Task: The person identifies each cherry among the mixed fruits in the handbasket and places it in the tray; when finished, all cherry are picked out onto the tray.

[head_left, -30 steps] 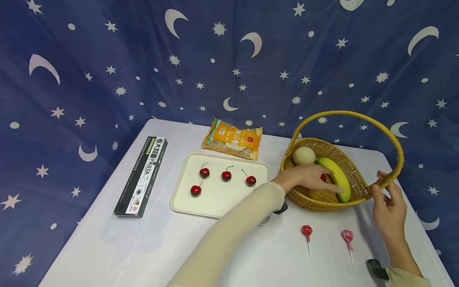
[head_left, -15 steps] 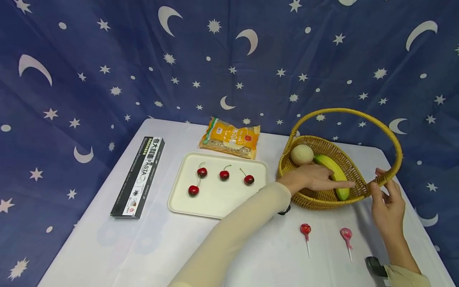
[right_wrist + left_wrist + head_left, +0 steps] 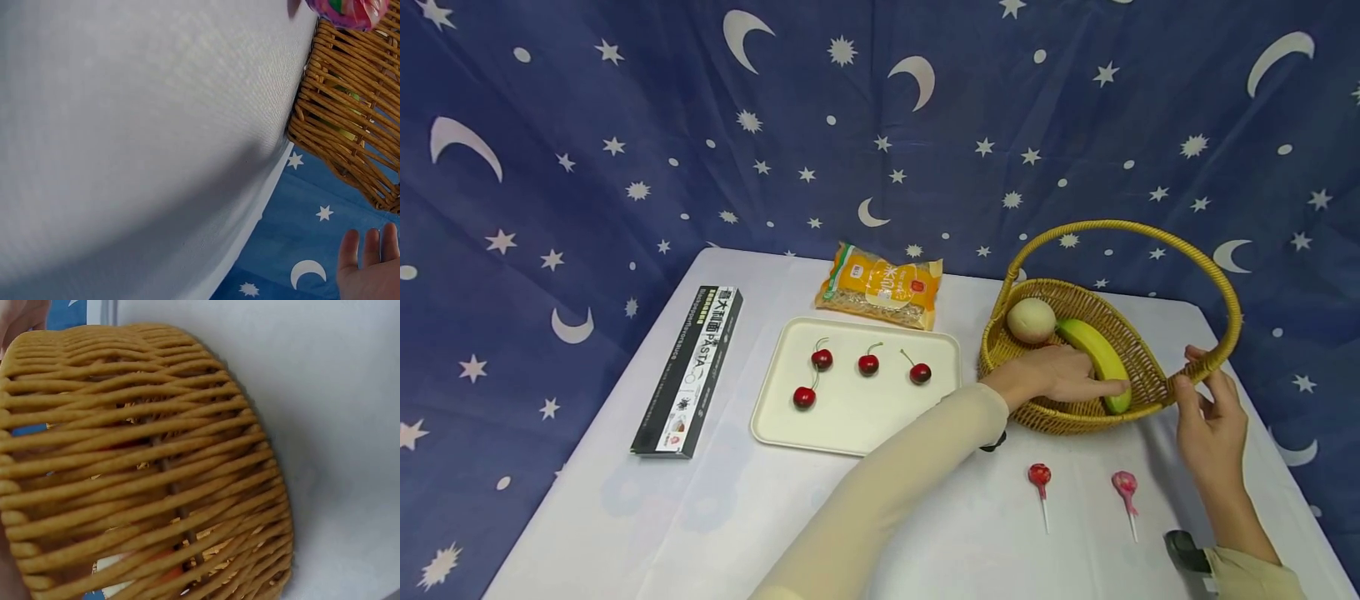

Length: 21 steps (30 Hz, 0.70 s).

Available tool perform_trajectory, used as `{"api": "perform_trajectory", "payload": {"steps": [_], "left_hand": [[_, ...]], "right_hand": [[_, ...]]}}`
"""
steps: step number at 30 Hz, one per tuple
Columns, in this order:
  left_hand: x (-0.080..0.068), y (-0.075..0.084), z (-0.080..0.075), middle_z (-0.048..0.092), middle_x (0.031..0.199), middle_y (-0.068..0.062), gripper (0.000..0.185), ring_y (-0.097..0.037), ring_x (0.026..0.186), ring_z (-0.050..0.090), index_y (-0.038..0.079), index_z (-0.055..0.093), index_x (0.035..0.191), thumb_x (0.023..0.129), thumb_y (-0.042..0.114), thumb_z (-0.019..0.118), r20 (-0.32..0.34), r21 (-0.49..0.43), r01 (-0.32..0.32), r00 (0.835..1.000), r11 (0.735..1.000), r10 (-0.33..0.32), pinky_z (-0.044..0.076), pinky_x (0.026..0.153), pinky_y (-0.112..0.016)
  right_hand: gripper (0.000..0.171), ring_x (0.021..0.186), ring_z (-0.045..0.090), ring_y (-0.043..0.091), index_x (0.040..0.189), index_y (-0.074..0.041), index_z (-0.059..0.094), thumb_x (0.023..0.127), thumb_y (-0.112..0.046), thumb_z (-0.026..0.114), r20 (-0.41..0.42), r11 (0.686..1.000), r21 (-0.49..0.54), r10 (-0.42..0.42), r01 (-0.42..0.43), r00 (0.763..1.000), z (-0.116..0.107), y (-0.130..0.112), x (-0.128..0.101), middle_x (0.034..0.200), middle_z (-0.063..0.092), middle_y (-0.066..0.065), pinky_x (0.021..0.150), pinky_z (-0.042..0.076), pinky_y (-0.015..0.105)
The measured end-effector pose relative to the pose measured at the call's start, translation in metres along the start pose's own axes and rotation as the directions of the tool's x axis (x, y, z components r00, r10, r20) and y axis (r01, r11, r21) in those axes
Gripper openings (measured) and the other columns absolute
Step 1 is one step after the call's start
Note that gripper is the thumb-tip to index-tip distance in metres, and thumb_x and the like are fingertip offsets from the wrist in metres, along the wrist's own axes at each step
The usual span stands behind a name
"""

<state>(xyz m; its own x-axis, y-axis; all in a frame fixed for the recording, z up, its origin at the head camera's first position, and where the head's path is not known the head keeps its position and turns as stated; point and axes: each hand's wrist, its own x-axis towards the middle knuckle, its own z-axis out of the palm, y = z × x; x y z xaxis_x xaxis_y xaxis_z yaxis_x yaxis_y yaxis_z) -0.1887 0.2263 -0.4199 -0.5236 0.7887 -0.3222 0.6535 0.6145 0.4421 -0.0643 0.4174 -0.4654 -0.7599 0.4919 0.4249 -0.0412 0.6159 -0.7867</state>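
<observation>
A wicker basket (image 3: 1045, 423) with a tall arched handle stands at the right of the table. My left hand (image 3: 1060, 373) reaches inside it, one finger stretched across a banana (image 3: 1093, 346). The other fingers are mostly hidden, so I cannot see whether they hold anything. Beside the banana lies a round pale beige fruit (image 3: 1032, 321). Through the weave (image 3: 125, 462) in the left wrist view, dark red and orange patches show. My right hand (image 3: 1213, 425) grips the basket where the handle meets the right rim; several of its fingers (image 3: 370, 247) show in the right wrist view.
A cream tray (image 3: 842, 429) holds several cherries (image 3: 868, 365). An orange grain bag (image 3: 883, 287) lies behind it, a black-and-white pasta box (image 3: 688, 371) to its left. A red lollipop (image 3: 1040, 475) and a pink lollipop (image 3: 1124, 483) lie before the basket. A starry blue cloth (image 3: 820, 125) hangs behind.
A small red thing that showed beneath my left hand a second ago is now hidden. The left hand has shifted slightly within the basket. My right hand keeps its place on the rim.
</observation>
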Motion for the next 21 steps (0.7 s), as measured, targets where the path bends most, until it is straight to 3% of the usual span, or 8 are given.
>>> {"api": "perform_trajectory", "payload": {"steps": [4,6,9,14,21], "left_hand": [[0.003,-0.005,0.004,0.057,0.081,0.011,0.026,-0.003,0.072,0.046,0.023,0.073,0.095,0.109,0.039,0.058,-0.022,0.103,-0.092,0.995,0.990,0.094,0.038,0.066,-0.015],[0.004,-0.006,0.006,0.066,0.095,0.014,0.013,0.000,0.083,0.053,0.026,0.077,0.111,0.106,0.025,0.066,-0.044,0.134,-0.103,0.993,0.986,0.109,0.042,0.075,-0.012],[0.004,-0.008,0.008,0.071,0.115,0.015,0.027,0.000,0.101,0.059,0.027,0.077,0.123,0.101,0.013,0.071,-0.070,0.128,-0.080,0.993,0.989,0.090,0.048,0.088,-0.012],[0.001,-0.013,0.009,0.073,0.110,0.014,0.022,-0.002,0.099,0.063,0.024,0.079,0.113,0.096,0.010,0.075,-0.132,0.110,-0.064,0.988,0.992,0.078,0.051,0.086,-0.015],[-0.007,-0.014,0.005,0.072,0.108,0.016,0.021,0.001,0.097,0.061,0.025,0.078,0.118,0.097,0.025,0.079,-0.238,0.101,-0.119,0.961,0.988,0.140,0.047,0.083,-0.011]], "right_hand": [[0.041,0.131,0.050,-0.009,0.151,-0.019,0.060,0.111,-0.014,0.056,0.002,1.000,-0.018,0.014,-0.014,1.000,0.000,-0.001,0.001,0.141,0.055,-0.032,0.094,0.043,-0.003],[0.041,0.132,0.050,-0.009,0.152,-0.020,0.060,0.111,-0.015,0.056,0.004,1.000,-0.022,0.022,-0.022,1.000,-0.001,-0.002,0.000,0.142,0.055,-0.031,0.094,0.043,-0.003],[0.042,0.132,0.049,-0.009,0.152,-0.021,0.059,0.111,-0.015,0.056,0.005,0.999,-0.026,0.033,-0.033,0.999,-0.001,-0.002,-0.001,0.142,0.055,-0.030,0.094,0.043,-0.004],[0.042,0.131,0.050,-0.008,0.152,-0.019,0.060,0.110,-0.014,0.056,0.008,0.999,-0.017,0.029,-0.029,1.000,-0.001,-0.002,-0.002,0.139,0.053,-0.033,0.093,0.043,-0.004],[0.041,0.130,0.051,-0.009,0.151,-0.014,0.060,0.110,-0.012,0.056,-0.003,1.000,0.007,0.018,-0.018,1.000,0.000,-0.003,0.000,0.138,0.054,-0.034,0.092,0.043,-0.004]]}}
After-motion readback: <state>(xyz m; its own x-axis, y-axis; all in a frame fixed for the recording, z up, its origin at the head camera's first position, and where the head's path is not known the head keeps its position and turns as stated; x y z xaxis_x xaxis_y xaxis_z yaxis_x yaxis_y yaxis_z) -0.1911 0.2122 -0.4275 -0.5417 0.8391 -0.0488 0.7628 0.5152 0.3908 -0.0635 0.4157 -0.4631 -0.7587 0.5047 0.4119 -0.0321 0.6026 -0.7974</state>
